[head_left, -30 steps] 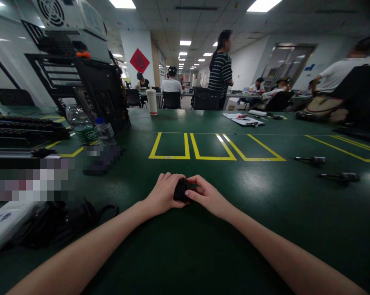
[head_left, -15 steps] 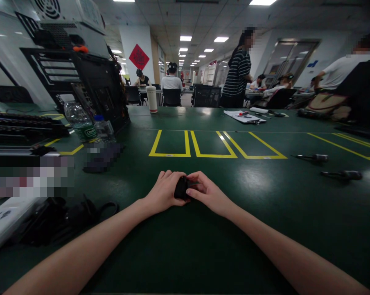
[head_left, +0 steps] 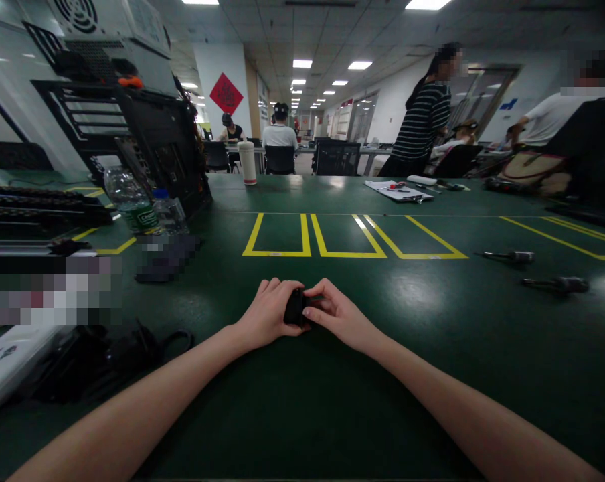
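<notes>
A small black object [head_left: 293, 308] is held between both hands, low over the green table [head_left: 302, 402]; its exact kind is hard to make out. My left hand [head_left: 270, 311] wraps around its left side, with the thumb along the near edge and the fingers over the top. On the other side, my right hand [head_left: 335, 313] pinches its right edge between thumb and bent fingers. Much of the object is covered by the fingers.
Yellow tape outlines [head_left: 277, 254] mark the table ahead. Two screwdrivers [head_left: 558, 284] lie to the right. At left are bottles [head_left: 169, 211], black cables [head_left: 126, 355] and a computer case [head_left: 166, 157]. A tumbler [head_left: 247, 163] and a clipboard [head_left: 397, 192] stand farther back. A person in stripes [head_left: 423, 124] is beyond the table.
Both hands keep their grip on the black object with hardly any movement. In the background, the person in stripes has moved to the right.
</notes>
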`<move>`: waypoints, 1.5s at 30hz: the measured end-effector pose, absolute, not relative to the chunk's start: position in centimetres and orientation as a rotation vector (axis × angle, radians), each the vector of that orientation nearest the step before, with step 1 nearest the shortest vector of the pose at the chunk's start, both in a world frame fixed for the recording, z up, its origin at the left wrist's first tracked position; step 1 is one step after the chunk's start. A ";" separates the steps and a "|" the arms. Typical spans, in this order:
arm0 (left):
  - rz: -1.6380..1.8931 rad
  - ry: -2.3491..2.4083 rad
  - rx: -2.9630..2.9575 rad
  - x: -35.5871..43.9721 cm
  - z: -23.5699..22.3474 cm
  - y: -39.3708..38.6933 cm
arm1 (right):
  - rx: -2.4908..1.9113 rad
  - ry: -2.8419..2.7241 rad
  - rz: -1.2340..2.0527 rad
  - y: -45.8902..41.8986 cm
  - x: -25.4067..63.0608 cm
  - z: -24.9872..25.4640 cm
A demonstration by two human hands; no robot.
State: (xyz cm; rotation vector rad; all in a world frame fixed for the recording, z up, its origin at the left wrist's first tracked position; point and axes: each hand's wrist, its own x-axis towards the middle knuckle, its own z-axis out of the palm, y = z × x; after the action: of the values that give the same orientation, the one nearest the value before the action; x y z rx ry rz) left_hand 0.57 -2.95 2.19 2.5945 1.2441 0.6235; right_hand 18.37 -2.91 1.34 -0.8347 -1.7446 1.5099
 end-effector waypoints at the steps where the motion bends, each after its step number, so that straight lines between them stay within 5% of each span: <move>1: 0.620 1.240 2.589 0.6 2.2 -3.0 | -0.846 -1.748 1.499 -2.9 18.4 1.4; 45: 0.631 1.223 2.590 0.5 2.1 -2.9 | -0.883 -1.780 1.500 -3.0 18.7 1.8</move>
State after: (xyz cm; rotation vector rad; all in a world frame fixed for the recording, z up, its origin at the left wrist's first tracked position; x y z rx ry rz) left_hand 0.52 -2.92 2.08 2.5899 1.2231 0.6315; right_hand 18.67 -3.00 1.75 -0.8833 -1.7795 1.5004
